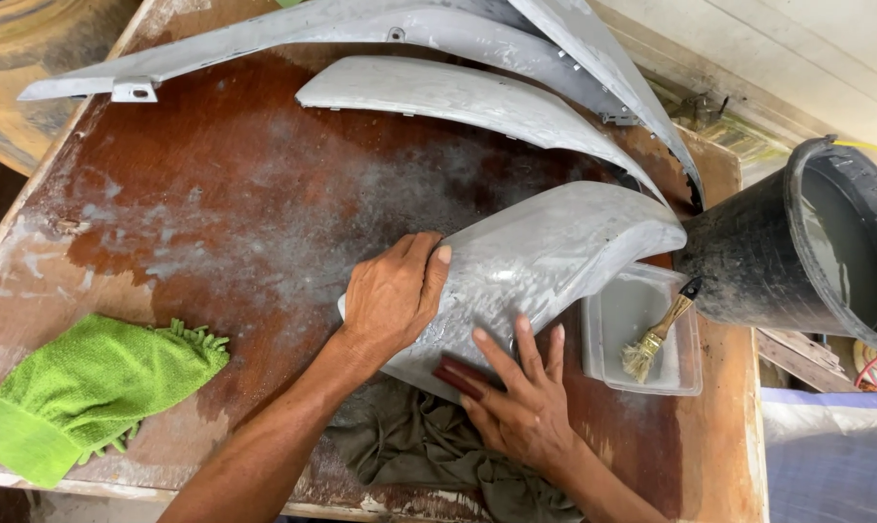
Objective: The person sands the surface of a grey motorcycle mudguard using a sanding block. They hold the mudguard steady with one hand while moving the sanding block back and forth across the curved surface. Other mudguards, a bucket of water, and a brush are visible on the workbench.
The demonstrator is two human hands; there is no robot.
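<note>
Grey panel (545,261) under two hands, two more panels (477,97) behind.

The near edge of the grey panel (545,261) is hidden under the left hand (392,295) and the right hand (526,402). Only one end of a dark red block (458,376) is seen beneath the right fingers. The black bucket (748,266) is cut off at the right edge (its contents cannot be told). The long far panels (361,29) are cropped at the top.
</note>
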